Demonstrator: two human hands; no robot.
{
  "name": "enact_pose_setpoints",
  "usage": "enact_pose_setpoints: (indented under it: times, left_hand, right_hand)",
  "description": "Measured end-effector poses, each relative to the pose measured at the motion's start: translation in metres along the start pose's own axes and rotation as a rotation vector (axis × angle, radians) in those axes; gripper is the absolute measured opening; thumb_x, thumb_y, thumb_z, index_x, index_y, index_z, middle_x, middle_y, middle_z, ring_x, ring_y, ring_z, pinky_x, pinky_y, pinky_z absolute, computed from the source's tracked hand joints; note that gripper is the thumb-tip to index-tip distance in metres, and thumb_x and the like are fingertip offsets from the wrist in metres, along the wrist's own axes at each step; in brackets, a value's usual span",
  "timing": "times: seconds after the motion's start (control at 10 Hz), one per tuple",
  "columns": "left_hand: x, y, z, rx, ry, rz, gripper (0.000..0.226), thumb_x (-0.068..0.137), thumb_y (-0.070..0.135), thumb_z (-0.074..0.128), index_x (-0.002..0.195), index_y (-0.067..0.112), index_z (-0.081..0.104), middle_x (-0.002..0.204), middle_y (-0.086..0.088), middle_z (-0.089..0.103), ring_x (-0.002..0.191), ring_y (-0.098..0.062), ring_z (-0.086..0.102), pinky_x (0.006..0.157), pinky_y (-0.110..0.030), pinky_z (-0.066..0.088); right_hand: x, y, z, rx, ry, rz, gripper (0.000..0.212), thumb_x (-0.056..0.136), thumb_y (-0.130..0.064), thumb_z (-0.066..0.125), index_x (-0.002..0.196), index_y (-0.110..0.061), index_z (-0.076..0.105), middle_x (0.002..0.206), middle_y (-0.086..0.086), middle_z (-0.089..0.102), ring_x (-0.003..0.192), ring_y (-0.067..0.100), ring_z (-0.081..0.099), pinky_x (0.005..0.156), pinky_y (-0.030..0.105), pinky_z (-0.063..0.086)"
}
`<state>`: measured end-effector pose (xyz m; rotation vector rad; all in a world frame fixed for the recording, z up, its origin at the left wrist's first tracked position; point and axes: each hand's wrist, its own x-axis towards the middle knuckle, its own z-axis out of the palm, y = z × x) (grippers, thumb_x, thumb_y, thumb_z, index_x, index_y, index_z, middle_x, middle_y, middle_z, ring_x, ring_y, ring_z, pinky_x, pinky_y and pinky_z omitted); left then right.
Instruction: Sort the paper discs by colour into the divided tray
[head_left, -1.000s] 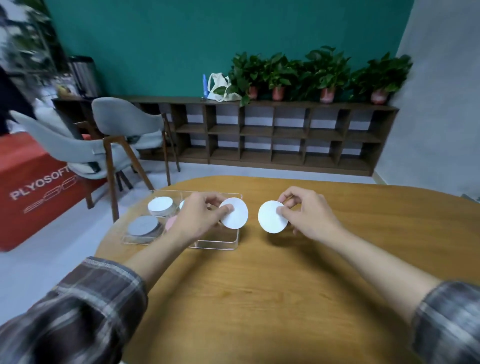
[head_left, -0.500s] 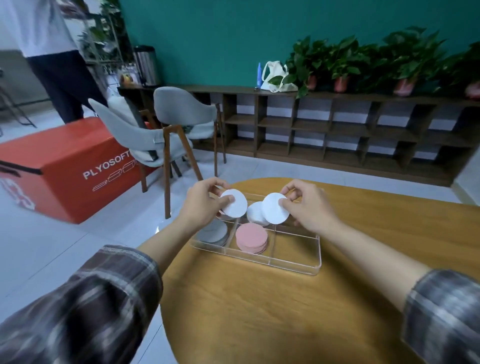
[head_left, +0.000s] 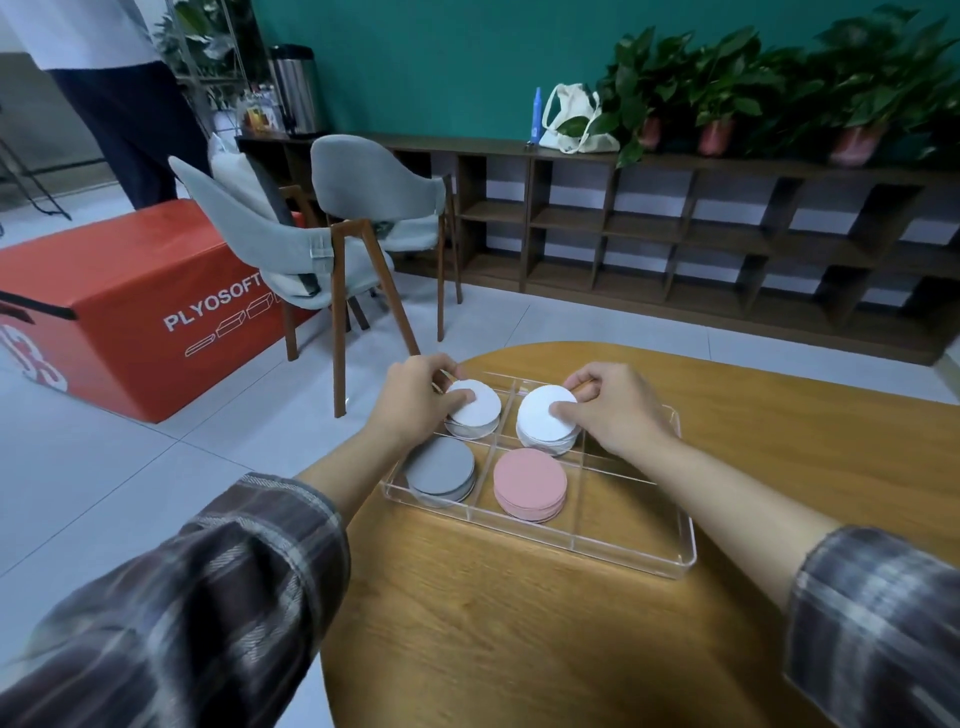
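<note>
Left grip (head_left: 415, 402) pinches white disc (head_left: 479, 406) atop its stack (head_left: 470, 430)

- Looks like an office lounge or break area.
- Low cubby shelf (head_left: 675, 228) with potted plants (head_left: 727, 78) along the teal wall (head_left: 441, 67), 12 to 2 o'clock.
- Grey chairs (head_left: 374, 208) and a steel urn (head_left: 293, 88), 11 o'clock.
- Red PLYOSOFT box (head_left: 130, 291), 10 o'clock.

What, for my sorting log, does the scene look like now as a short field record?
tray: clear divided tray on the wooden table
far-left compartment: left white stack, left hand pinching its top disc
far-middle compartment: right white stack, right hand pinching its top disc
near-left compartment: grey stack
near-middle compartment: pink stack
right-end compartments: no discs visible
</note>
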<state>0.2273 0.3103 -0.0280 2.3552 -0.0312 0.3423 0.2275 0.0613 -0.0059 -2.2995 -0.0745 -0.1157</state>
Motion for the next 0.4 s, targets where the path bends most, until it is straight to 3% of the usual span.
enact_pose_setpoints:
  times: [0.1, 0.2, 0.3, 0.4]
  left_hand:
    - [0.003, -0.002, 0.003, 0.121, 0.0, 0.095, 0.014, 0.086, 0.026, 0.083, 0.097, 0.019, 0.077, 0.097, 0.0, 0.066, 0.087, -0.018, 0.061, 0.073, -0.028, 0.045]
    - [0.002, 0.003, 0.004, 0.229, -0.029, 0.189, 0.003, 0.089, 0.022, 0.076, 0.09, 0.021, 0.079, 0.096, 0.0, 0.069, 0.087, -0.018, 0.064, 0.075, -0.035, 0.054]
    - [0.002, 0.016, 0.004, 0.396, -0.076, 0.182, 0.011, 0.092, 0.024, 0.069, 0.094, 0.021, 0.079, 0.094, 0.0, 0.075, 0.085, -0.021, 0.068, 0.071, -0.036, 0.059]
    - [-0.001, 0.038, 0.004, 0.503, -0.097, 0.193, 0.024, 0.092, 0.031, 0.064, 0.11, 0.021, 0.076, 0.103, -0.002, 0.076, 0.09, -0.025, 0.07, 0.074, -0.037, 0.061]
  right_hand:
    - [-0.001, 0.007, 0.007, -0.062, 0.034, -0.034, 0.02, 0.078, -0.024, 0.084, 0.094, -0.023, 0.073, 0.083, -0.01, 0.068, 0.088, 0.011, 0.059, 0.061, 0.022, 0.039]
    - [0.002, 0.014, 0.013, -0.141, 0.051, -0.085, 0.025, 0.08, -0.027, 0.08, 0.102, -0.026, 0.071, 0.097, -0.005, 0.059, 0.105, 0.018, 0.05, 0.076, 0.029, 0.038]
    - [-0.002, 0.013, 0.01, -0.188, -0.003, -0.14, 0.028, 0.087, -0.03, 0.074, 0.114, -0.026, 0.066, 0.107, -0.003, 0.056, 0.111, 0.02, 0.046, 0.083, 0.032, 0.037]
    - [-0.011, 0.011, -0.009, -0.193, -0.043, -0.193, 0.033, 0.095, -0.034, 0.067, 0.126, -0.025, 0.061, 0.117, -0.004, 0.057, 0.119, 0.018, 0.046, 0.088, 0.029, 0.034]
